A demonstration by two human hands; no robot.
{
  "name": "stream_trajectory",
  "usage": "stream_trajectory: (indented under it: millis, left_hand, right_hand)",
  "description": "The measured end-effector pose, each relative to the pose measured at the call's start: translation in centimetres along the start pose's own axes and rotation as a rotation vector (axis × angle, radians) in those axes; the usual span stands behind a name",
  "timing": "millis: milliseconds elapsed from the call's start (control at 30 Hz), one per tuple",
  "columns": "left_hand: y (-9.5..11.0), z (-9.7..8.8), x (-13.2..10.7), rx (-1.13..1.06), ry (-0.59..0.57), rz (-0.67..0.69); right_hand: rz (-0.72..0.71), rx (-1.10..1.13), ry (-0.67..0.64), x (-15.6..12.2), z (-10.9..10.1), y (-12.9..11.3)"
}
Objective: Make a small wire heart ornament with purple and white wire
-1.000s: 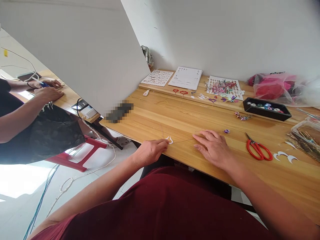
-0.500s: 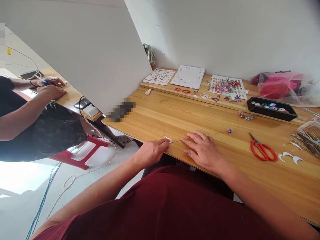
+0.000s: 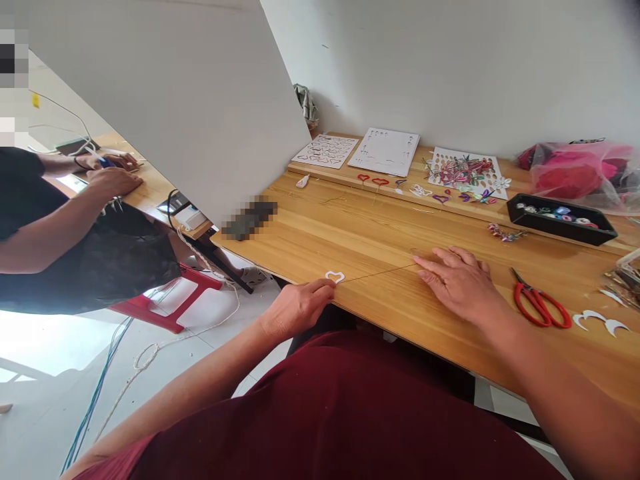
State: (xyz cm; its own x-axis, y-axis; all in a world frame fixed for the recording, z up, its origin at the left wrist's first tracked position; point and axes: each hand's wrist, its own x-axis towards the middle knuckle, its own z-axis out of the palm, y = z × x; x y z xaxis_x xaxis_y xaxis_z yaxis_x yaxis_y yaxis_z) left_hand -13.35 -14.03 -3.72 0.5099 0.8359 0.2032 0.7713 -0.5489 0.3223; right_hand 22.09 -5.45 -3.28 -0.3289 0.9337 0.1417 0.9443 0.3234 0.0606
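My left hand [image 3: 305, 303] is closed in a pinch at the table's front edge, gripping the lower part of a white heart-shaped cutout [image 3: 341, 275]. A thin dark thread [image 3: 377, 273] runs nearly straight from the cutout to the fingertips of my right hand [image 3: 460, 280]. Those right fingers are stretched long and low over the wood, with the thread at the index finger and thumb; the exact grip is partly hidden. Just right of this hand lie scissors with red handles [image 3: 543, 307]. Beyond them are several white crescent cutouts [image 3: 593, 315].
At the back of the wooden table [image 3: 320, 227] lie patterned sheets [image 3: 384, 153], red heart shapes [image 3: 380, 181] and a black tray [image 3: 560, 230] of spools. A clear plastic bag [image 3: 585, 170] is behind. To the left, a co-worker's hands [image 3: 115, 177] work past a tall white panel [image 3: 165, 100].
My right hand has slid right and away from the left, and the thread between them is longer. More of the heart cutout shows. The purple spool is out of sight.
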Motion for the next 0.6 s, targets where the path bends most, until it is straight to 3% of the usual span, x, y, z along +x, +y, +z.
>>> stream_trajectory:
  millis: [100,200,300,367,600]
  left_hand:
    - [0.0,-0.1,0.0,-0.025,0.024,0.002]
    - [0.0,0.3,0.0,-0.024,0.077,0.032]
    - [0.4,1.0,0.0,0.006,0.137,0.095]
    - [0.7,1.5,-0.3,0.040,0.153,0.146]
    - [0.2,2.1,-2.9,0.051,0.229,0.126]
  right_hand:
    - [-0.034,0.023,0.090,0.2,-0.3,-1.5]
    - [-0.188,0.154,0.212,0.0,-1.0,-4.7]
    - [-0.406,0.314,0.213,-0.2,-1.6,-8.2]
    - [-0.478,0.386,0.202,-0.4,-1.7,-9.8]
    - [-0.511,0.485,0.201,-0.4,-0.9,-11.2]
